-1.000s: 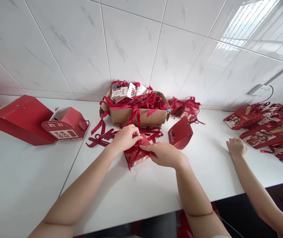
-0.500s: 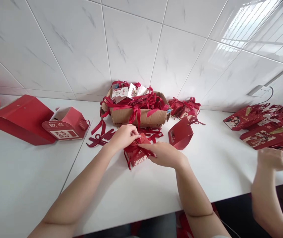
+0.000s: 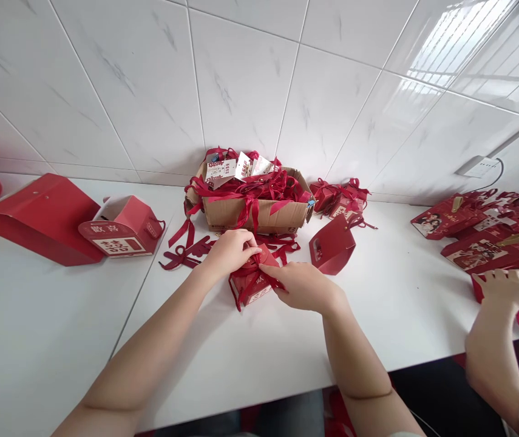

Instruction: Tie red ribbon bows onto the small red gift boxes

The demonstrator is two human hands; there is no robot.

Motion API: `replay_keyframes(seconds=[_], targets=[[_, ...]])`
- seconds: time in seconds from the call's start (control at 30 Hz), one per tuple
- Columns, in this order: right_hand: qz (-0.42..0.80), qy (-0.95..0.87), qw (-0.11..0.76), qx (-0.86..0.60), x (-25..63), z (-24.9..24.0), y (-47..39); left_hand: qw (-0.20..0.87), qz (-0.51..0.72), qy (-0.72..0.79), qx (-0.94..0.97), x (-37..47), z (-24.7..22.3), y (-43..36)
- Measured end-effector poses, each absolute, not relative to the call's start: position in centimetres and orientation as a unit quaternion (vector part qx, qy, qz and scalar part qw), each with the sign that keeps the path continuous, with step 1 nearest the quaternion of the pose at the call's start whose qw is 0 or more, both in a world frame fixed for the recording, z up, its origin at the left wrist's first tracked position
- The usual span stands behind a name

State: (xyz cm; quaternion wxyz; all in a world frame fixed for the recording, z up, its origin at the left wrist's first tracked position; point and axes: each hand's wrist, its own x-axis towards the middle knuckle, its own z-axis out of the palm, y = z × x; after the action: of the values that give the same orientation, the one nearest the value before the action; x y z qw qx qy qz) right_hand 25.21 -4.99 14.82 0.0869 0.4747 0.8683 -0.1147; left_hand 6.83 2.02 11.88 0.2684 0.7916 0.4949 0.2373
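Observation:
A small red gift box [image 3: 251, 286] with pale printing lies on the white table in front of me. Dark red ribbon [image 3: 255, 260] crosses its top, and its ends hang down the sides. My left hand [image 3: 236, 250] reaches in from the left, thumb and fingertips pinching the ribbon at the top of the box. From the right, my right hand [image 3: 296, 284] has its fingers closed on the ribbon near the middle of the box. Its fingertips are partly hidden. Just behind the box, loose ribbon [image 3: 281, 246] and a cut-out red piece [image 3: 186, 254] lie on the table.
Behind stands a cardboard box [image 3: 250, 213] of ribbons and tags. Red boxes stand at the left [image 3: 50, 218] and right [image 3: 332, 246]. Finished-looking gift boxes [image 3: 473, 243] crowd the far right, where another person's hand [image 3: 507, 294] reaches over them. A power strip [image 3: 478, 165] is by the wall.
Both my hands stay at the ribbon with barely any shift. At the right, the other person's hand has spread its fingers, and a red box with ribbon now shows beneath it.

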Motion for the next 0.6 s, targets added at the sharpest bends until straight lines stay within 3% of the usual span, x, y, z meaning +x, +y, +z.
replay_keyframes(seconds=[0.6], targets=[[-0.13,0.887,0.113,0.428,24.7,14.2,-4.7,0.273,0.29,0.5,0.769,6.7,10.6,3.0]])
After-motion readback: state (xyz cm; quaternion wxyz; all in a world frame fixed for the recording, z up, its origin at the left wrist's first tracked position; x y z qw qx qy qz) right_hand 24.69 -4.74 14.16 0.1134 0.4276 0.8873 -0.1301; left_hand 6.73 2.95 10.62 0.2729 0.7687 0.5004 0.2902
